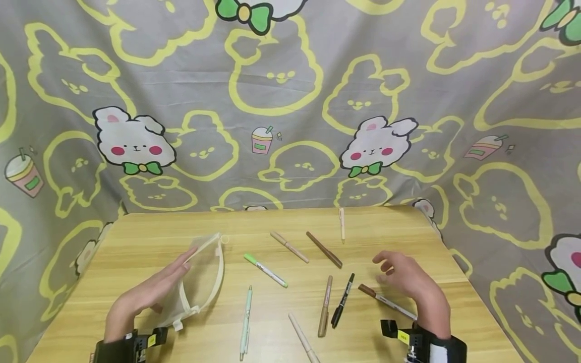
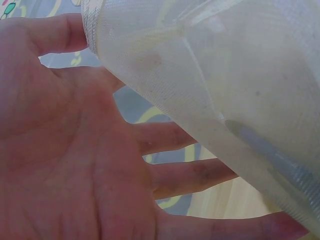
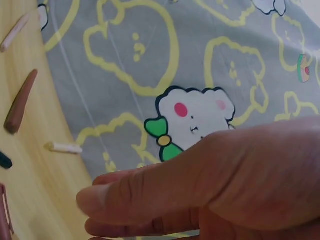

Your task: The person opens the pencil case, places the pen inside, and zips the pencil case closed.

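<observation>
A translucent mesh pouch (image 1: 201, 277) lies on the left of the wooden table (image 1: 399, 227), its zip rim raised. My left hand (image 1: 152, 292) lies against its left side with straight, spread fingers (image 2: 190, 175); the pouch (image 2: 210, 75) covers their tips. My right hand (image 1: 401, 275) hovers loosely curled over a brown-capped white pen (image 1: 386, 301) and holds nothing. Its thumb (image 3: 135, 195) and fingers show no pen between them. Other pens lie between the hands: a green-capped one (image 1: 265, 270), a black one (image 1: 342, 300) and a tan one (image 1: 325, 306).
More pens are scattered: a tan one (image 1: 289, 247), a dark brown one (image 1: 324, 249), a beige one (image 1: 342, 224) near the back edge, a pale green one (image 1: 245, 322) and a beige one (image 1: 303, 344) in front. A cartoon-print cloth (image 1: 290, 126) hangs behind and beside the table.
</observation>
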`<state>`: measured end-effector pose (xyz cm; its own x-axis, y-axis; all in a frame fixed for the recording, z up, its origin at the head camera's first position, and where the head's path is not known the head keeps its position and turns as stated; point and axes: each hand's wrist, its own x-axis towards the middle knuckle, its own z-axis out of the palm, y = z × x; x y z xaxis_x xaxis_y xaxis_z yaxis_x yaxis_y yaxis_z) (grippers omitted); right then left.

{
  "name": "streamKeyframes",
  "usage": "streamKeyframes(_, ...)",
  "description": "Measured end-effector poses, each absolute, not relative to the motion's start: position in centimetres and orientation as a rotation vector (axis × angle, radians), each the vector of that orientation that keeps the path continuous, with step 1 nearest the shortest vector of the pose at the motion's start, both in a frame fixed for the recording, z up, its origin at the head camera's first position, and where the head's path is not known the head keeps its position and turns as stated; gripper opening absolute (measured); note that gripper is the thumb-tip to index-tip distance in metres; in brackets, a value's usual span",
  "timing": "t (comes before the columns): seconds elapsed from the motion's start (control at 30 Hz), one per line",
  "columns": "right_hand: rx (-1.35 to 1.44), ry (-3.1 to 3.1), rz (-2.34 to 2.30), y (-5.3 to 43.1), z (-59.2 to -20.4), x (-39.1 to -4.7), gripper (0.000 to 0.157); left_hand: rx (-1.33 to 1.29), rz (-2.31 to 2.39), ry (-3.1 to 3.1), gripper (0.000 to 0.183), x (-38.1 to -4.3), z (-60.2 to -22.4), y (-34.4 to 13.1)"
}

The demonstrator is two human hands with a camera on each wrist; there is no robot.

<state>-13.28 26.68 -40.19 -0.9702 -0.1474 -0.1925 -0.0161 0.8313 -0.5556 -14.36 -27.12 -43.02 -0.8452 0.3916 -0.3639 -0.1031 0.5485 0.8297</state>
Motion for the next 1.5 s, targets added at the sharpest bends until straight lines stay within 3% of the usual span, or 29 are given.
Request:
streamKeyframes(0.53, 0.091, 2.594, -0.785, 26.0, -42.8, -13.7, 0.030, 0.266, 1.248, 2.286, 0.059, -14.4, -42.8, -27.2)
streamKeyframes(0.97, 0.062, 2.640, -0.577, 25.4, -43.7, -14.1, 0.029, 0.265, 1.248, 2.279, 0.061, -14.5, -42.8, -27.3)
streamKeyframes(1.5, 0.101, 2.681, -0.652, 25.8, -42.9, -14.0, 0.015, 0.266, 1.247, 2.296, 0.060, -14.6, -42.9, -27.2)
